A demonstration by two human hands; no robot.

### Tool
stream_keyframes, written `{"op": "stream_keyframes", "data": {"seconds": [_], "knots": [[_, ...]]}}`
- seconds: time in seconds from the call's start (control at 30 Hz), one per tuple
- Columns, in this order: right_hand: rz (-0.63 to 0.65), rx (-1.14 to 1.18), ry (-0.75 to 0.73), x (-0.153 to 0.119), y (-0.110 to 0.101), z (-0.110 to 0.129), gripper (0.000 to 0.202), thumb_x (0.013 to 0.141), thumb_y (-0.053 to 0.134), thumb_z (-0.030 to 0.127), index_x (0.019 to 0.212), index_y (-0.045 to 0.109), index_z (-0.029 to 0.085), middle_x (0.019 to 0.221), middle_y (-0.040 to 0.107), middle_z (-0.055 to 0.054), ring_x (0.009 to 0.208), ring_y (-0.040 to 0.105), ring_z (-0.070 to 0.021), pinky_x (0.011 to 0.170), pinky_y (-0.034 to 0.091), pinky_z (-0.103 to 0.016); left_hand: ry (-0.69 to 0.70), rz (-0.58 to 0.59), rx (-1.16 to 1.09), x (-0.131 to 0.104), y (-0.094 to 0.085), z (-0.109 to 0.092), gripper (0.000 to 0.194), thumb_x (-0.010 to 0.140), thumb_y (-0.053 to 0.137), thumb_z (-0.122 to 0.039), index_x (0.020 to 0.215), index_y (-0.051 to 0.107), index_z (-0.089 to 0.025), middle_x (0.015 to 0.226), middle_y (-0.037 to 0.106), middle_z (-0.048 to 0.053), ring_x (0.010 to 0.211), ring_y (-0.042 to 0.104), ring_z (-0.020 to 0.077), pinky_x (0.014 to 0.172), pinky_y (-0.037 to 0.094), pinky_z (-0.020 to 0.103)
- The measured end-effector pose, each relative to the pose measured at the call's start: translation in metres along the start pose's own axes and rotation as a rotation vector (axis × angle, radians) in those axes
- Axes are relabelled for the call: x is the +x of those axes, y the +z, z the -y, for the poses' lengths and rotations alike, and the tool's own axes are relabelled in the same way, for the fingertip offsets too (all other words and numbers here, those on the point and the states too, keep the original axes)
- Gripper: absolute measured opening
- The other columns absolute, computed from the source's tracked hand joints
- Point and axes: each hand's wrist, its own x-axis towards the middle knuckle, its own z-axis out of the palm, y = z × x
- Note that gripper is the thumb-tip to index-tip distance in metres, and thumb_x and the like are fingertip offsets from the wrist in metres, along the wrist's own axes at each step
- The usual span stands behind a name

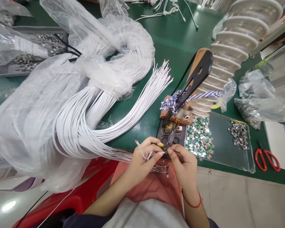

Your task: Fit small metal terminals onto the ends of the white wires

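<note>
My left hand (144, 156) is closed around several white cables, their stripped ends poking out between the fingers. Opposite it, my right hand (184, 161) pinches something too small to make out, close to the left fingertips. Both hands meet just below the tip of a soldering iron (173, 133) that is clamped in a wooden and metal stand (190, 91). A thick bundle of white cables (133, 117) curves over the table to the left. Small green and silver connector boards (199, 137) lie in a pile right of the iron. Finished-looking cable ends with little boards (166, 171) hang below my left hand.
A ribbed extraction hose (230, 53) comes down behind the stand. On the right are a clear tray (228, 158) with metal shells (238, 134), red-handled scissors (267, 158) and bagged parts (249, 110). A grey tray (4, 70) holds bagged metal pieces at the upper left.
</note>
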Motion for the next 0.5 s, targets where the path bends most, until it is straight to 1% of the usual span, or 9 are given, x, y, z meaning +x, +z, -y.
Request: {"op": "stream_keyframes", "data": {"seconds": [0.07, 0.17, 0.23, 0.3, 0.37, 0.4, 0.5], "knots": [[-0.012, 0.016, 0.019, 0.001, -0.001, 0.001, 0.011, 0.089, 0.068, 0.024, 0.081, 0.074, 0.022, 0.073, 0.071, -0.001, 0.058, 0.059, -0.0143, 0.053, 0.047, -0.024, 0.0, 0.039, 0.051, 0.0, -0.001, -0.001, 0.018, 0.091, 0.063, -0.02, 0.078, 0.075, -0.018, 0.102, 0.064, 0.007, 0.087, 0.065, 0.019, 0.079, 0.05, 0.027], [-0.013, 0.069, 0.056, 0.002, -0.003, 0.0, 0.004, 0.085, 0.071, 0.022, 0.085, 0.075, 0.021, 0.067, 0.067, 0.001, 0.049, 0.05, -0.0117, 0.046, 0.04, -0.023, -0.002, 0.08, 0.088, 0.001, -0.002, -0.001, 0.024, 0.094, 0.059, -0.023, 0.074, 0.072, -0.017, 0.103, 0.061, 0.008, 0.085, 0.063, 0.0192, 0.075, 0.049, 0.027], [0.022, 0.103, 0.056, 0.003, -0.005, 0.0, 0.009, 0.085, 0.07, 0.02, 0.092, 0.075, 0.022, 0.069, 0.067, 0.002, 0.047, 0.044, -0.0101, 0.046, 0.038, -0.023, 0.01, 0.101, 0.099, 0.001, -0.001, -0.001, 0.027, 0.096, 0.056, -0.024, 0.074, 0.07, -0.016, 0.102, 0.06, 0.008, 0.084, 0.063, 0.0192, 0.075, 0.049, 0.027], [0.069, 0.111, 0.027, 0.004, -0.007, 0.0, 0.014, 0.086, 0.069, 0.018, 0.098, 0.076, 0.022, 0.075, 0.068, 0.001, 0.05, 0.046, -0.0102, 0.049, 0.04, -0.024, 0.024, 0.117, 0.117, 0.002, -0.001, -0.002, 0.028, 0.096, 0.055, -0.023, 0.073, 0.069, -0.016, 0.101, 0.059, 0.008, 0.082, 0.062, 0.0183, 0.075, 0.049, 0.028], [0.109, 0.097, -0.015, 0.005, -0.009, 0.001, 0.014, 0.088, 0.067, 0.017, 0.098, 0.076, 0.023, 0.079, 0.067, 0.0, 0.054, 0.049, -0.0112, 0.053, 0.041, -0.024, 0.028, 0.129, 0.125, 0.002, -0.001, -0.004, 0.029, 0.096, 0.055, -0.023, 0.071, 0.068, -0.016, 0.098, 0.06, 0.007, 0.079, 0.061, 0.0173, 0.074, 0.048, 0.027], [0.126, 0.089, -0.033, 0.006, -0.01, 0.001, 0.013, 0.089, 0.066, 0.017, 0.096, 0.075, 0.023, 0.079, 0.065, 0.0, 0.055, 0.048, -0.011, 0.053, 0.04, -0.024, 0.023, 0.134, 0.124, 0.003, -0.001, -0.004, 0.029, 0.095, 0.055, -0.023, 0.07, 0.067, -0.016, 0.097, 0.061, 0.007, 0.078, 0.06, 0.0171, 0.074, 0.048, 0.027], [0.166, 0.099, -0.045, 0.006, -0.013, 0.001, 0.014, 0.088, 0.068, 0.016, 0.098, 0.074, 0.025, 0.081, 0.062, 0.002, 0.05, 0.039, -0.0082, 0.049, 0.033, -0.023, -0.005, 0.157, 0.099, 0.004, -0.002, -0.005, 0.029, 0.095, 0.055, -0.023, 0.071, 0.068, -0.015, 0.097, 0.065, 0.007, 0.078, 0.061, 0.0167, 0.077, 0.049, 0.027]]}}
